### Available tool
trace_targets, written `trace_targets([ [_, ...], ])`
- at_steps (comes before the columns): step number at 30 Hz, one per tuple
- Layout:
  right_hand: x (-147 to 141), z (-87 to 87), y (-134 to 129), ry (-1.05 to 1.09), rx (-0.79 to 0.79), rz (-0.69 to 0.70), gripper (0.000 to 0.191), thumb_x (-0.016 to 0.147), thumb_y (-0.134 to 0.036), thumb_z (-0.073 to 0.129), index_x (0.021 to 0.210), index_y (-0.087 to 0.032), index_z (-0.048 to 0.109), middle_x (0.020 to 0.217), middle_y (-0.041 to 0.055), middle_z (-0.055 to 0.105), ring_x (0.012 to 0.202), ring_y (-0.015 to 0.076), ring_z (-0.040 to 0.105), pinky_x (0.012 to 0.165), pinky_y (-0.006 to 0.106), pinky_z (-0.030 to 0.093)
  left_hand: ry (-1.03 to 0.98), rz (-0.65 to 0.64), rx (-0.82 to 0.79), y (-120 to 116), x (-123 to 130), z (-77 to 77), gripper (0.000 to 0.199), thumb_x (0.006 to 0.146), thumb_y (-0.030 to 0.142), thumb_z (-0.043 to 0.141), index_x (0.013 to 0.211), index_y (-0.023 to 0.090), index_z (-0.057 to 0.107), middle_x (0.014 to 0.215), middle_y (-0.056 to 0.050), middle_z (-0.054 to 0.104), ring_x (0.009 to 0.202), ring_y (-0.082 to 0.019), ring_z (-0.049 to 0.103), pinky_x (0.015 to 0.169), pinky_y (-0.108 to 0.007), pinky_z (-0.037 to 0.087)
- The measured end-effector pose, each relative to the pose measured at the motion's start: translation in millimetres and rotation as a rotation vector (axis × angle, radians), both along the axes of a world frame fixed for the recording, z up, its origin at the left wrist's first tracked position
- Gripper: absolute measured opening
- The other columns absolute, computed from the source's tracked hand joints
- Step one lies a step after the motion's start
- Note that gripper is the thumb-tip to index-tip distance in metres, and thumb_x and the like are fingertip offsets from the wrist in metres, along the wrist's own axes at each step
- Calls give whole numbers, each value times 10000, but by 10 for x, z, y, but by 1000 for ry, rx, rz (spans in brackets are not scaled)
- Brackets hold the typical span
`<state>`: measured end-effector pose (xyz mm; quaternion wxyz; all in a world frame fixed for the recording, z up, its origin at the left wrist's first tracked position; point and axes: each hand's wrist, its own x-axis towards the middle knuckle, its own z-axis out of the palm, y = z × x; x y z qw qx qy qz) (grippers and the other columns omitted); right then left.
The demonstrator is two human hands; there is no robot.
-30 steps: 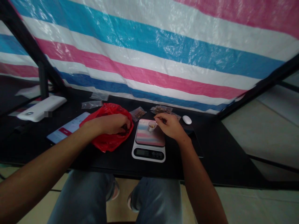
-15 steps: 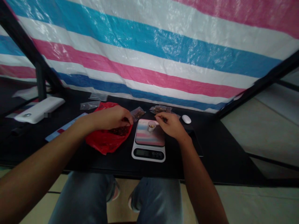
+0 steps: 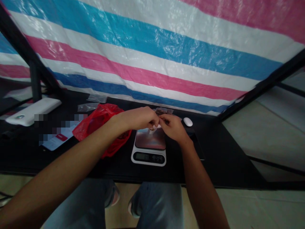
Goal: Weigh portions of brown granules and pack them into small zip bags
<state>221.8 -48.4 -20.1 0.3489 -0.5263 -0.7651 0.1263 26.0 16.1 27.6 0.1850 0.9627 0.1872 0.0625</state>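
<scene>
A white kitchen scale with a shiny plate lies on the black table. On its plate stands a small clear cup, partly hidden by my left hand. That hand is closed in a pinch over the cup; what its fingers hold is too small to name. My right hand meets it at the fingertips above the scale's right side, its thumb and finger pressed together, their content hidden. Left of the scale, a red plastic bag lies open, partly under my left forearm, with dark bits inside.
Small clear bags lie behind the red bag. Another bag of dark bits is behind my hands. A white mouse rests at the right. A white device and a flat packet are at the left.
My left hand has moved right, from above the red bag to the cup, and now meets my right hand. The red bag's left side has spread out towards the left.
</scene>
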Motion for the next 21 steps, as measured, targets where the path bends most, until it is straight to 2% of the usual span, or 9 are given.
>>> trace_targets([
  [7,-1,0,1,18,-9,17,207,905,-119,565,851,-172,758,814,42,770,747,186,676,678,269,418,-27,-21,-62,-40,25,14,262,795,12,725,964,195,806,930,-1,807,833,-145,725,738,-210,446],
  [14,5,-1,-2,11,2,23,208,920,-140,569,864,-179,764,835,45,777,761,195,680,691,282,431,-87,-3,-127,-60,-21,20,281,870,16,659,1050,178,802,1032,-36,813,935,-163,742,829,-219,484],
  [18,10,-15,1,8,-8,13,225,963,-207,563,880,-176,770,905,67,791,793,205,690,720,300,448,-185,-17,-123,-97,-211,102,240,944,74,617,1075,176,790,1074,-40,807,973,-150,734,857,-207,490],
  [21,6,-26,5,-1,-8,-4,226,973,-228,570,863,-177,761,874,62,781,787,203,685,717,302,447,-119,58,-80,-135,-468,167,205,946,97,626,1032,174,796,1054,-37,807,957,-154,727,851,-215,485],
])
